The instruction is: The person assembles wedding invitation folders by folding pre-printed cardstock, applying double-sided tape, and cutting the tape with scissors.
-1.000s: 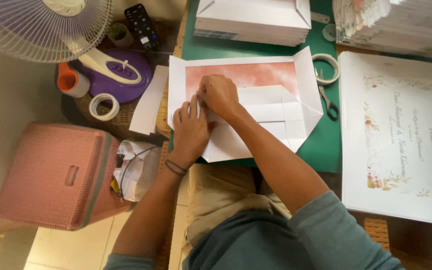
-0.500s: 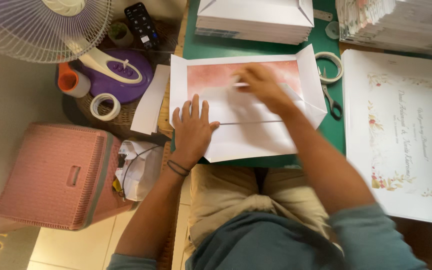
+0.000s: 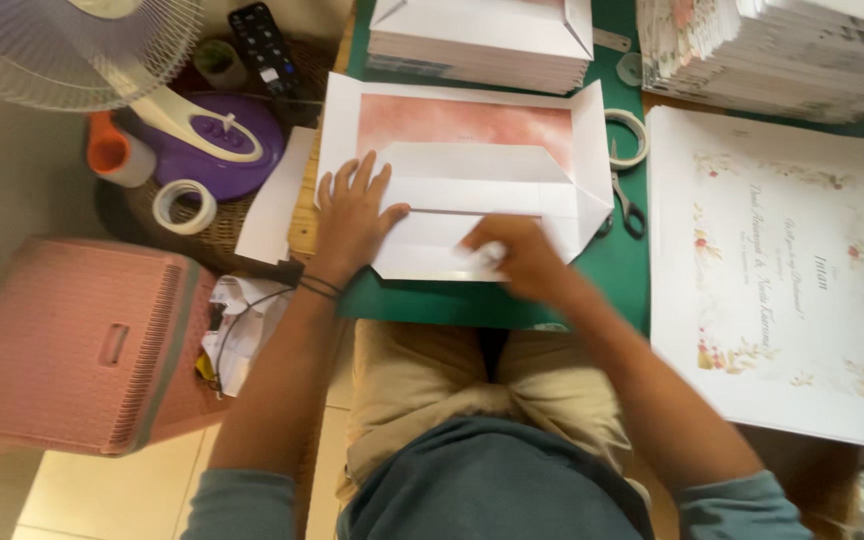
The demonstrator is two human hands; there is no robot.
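Both hands are working the half-folded envelope [image 3: 472,190] lying on the green mat [image 3: 612,270]. I'm pinning its left side with my left hand [image 3: 352,215], fingers spread flat; my right hand [image 3: 512,255], loosely curled, is pressing the bottom edge.

Two hands are at work: the left hand [image 3: 357,215] and the right hand [image 3: 512,258]. One unfolded envelope [image 3: 472,180] lies under them. I count two stacks of paper goods [image 3: 482,35], three tape rolls [image 3: 184,206], one pair of scissors [image 3: 627,205], one fan [image 3: 72,45], one remote [image 3: 264,45], one pink basket [image 3: 82,340].
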